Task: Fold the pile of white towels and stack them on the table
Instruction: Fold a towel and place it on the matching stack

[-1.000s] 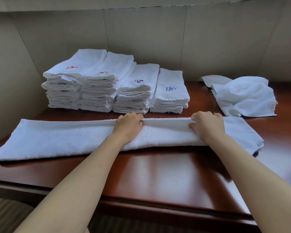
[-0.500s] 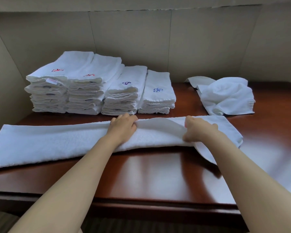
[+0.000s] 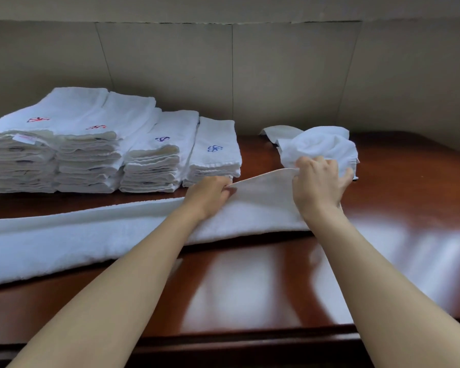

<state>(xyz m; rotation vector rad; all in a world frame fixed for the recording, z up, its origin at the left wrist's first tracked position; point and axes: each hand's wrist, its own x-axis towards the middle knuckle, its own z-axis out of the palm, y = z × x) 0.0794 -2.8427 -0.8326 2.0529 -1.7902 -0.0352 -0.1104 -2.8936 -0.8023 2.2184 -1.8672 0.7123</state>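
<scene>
A long white towel (image 3: 96, 235), folded lengthwise into a strip, lies across the dark wooden table (image 3: 250, 288). My left hand (image 3: 207, 195) pinches its far edge near the middle. My right hand (image 3: 319, 187) grips the towel's right end and holds it lifted off the table, folded back toward the left. Several stacks of folded white towels (image 3: 91, 147) with red and blue embroidery stand at the back left. A crumpled pile of unfolded white towels (image 3: 322, 144) lies at the back right, partly behind my right hand.
Beige wall panels (image 3: 223, 75) close off the back and left side. The table's front edge (image 3: 250, 343) runs below my forearms. Glossy bare wood reflects light at the right.
My right hand has raised the towel's right end off the table and drawn it leftward. My left hand stayed pinching the far edge. The camera view shifted right and closer.
</scene>
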